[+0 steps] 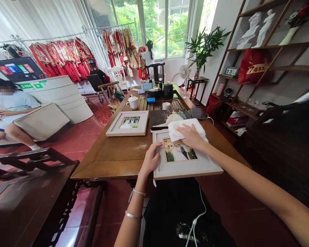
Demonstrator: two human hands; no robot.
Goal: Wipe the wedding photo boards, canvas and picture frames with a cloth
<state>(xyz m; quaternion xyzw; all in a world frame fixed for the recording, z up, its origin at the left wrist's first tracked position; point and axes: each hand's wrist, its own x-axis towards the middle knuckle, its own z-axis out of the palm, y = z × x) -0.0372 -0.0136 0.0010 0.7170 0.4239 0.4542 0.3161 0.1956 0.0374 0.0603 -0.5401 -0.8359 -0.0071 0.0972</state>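
A white-framed photo (195,166) lies at the near edge of the wooden table (118,154), in front of me. My left hand (151,158) grips its left edge, fingers curled over the frame. My right hand (192,135) presses flat on a folded white cloth (179,127) that rests on the top part of this frame. A second white-framed photo (128,123) lies to the left, further back. A dark unframed print (161,117) lies behind the cloth.
Beyond the frames stand a white teapot (133,102), a tea tray (170,103) with kettles and a cup. A wooden bench (28,178) is at the left. A person sits at far left, others stand by the red garment racks (67,56). Shelves (260,68) fill the right wall.
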